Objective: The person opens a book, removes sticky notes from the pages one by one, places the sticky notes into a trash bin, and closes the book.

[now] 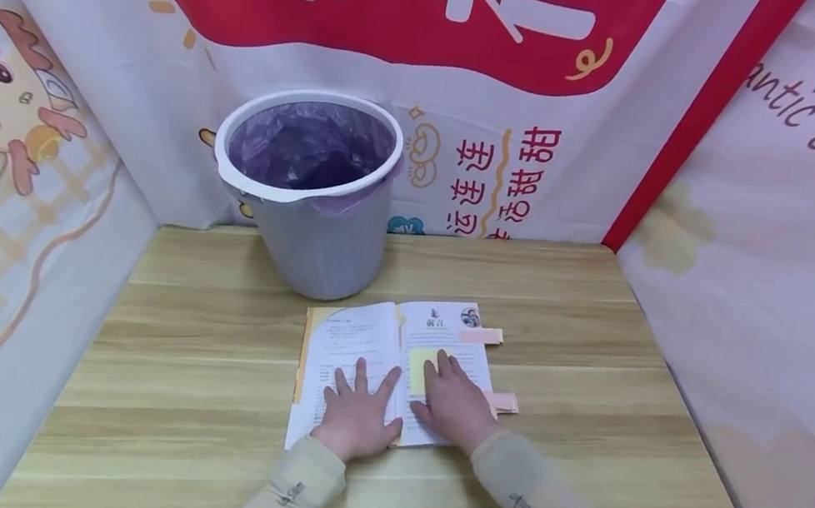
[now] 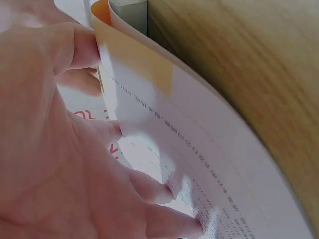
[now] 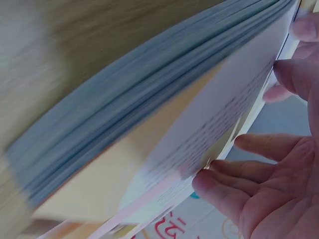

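Observation:
An open book (image 1: 360,337) lies on the wooden table, printed pages up. My left hand (image 1: 358,420) rests on its left page with the fingers spread; in the left wrist view the fingertips touch that curved page (image 2: 199,139). On the right page is a yellow sticky note (image 1: 420,366), partly hidden by my right hand (image 1: 458,402), whose fingers reach onto it and press there. The right wrist view shows the extended right fingers (image 3: 222,191) against the page above the thick page block. Pink sticky tabs (image 1: 481,336) stick out from the right edge.
Behind the book stands a grey trash bin (image 1: 325,249) with a white rim and purple liner. The wooden table (image 1: 197,381) stretches to both sides. Printed cloth (image 1: 418,163) hangs at the back, and more cloth encloses the left and right.

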### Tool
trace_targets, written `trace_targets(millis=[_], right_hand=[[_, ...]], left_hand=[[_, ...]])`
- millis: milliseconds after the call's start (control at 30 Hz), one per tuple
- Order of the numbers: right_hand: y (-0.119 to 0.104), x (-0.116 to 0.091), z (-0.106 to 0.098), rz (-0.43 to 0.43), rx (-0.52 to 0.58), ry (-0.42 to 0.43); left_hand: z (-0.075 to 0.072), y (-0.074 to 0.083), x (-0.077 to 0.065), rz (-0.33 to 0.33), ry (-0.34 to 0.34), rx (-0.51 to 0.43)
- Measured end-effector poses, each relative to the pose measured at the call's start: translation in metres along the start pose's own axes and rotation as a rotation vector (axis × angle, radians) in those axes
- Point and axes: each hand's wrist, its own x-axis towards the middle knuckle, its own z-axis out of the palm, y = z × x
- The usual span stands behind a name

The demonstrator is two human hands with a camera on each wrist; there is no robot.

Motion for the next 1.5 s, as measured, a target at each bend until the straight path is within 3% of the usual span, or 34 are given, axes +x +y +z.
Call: trace_targets(millis=[333,533,667,1000,1500], right_hand=[[-0.015,0.014,0.008,-0.013,-0.104,0.064],[-0.015,0.011,0.010,-0.119,-0.295,0.071],[-0.013,0.008,0.007,-0.150,-0.340,0.065],[0.003,0.002,0.001,-0.129,-0.171,0.055],[0.015,0.003,0.008,-0.112,-0.024,0.102]], left_hand=[[-0.004,-0.001,-0.001,-0.011,-0.013,-0.002],[-0.003,-0.001,0.000,-0.023,-0.030,0.013],[-0.003,-0.002,0.000,-0.026,-0.032,0.022],[-0.003,0.000,-0.003,-0.026,-0.016,0.013],[-0.005,0.002,-0.003,-0.028,-0.026,0.002]])
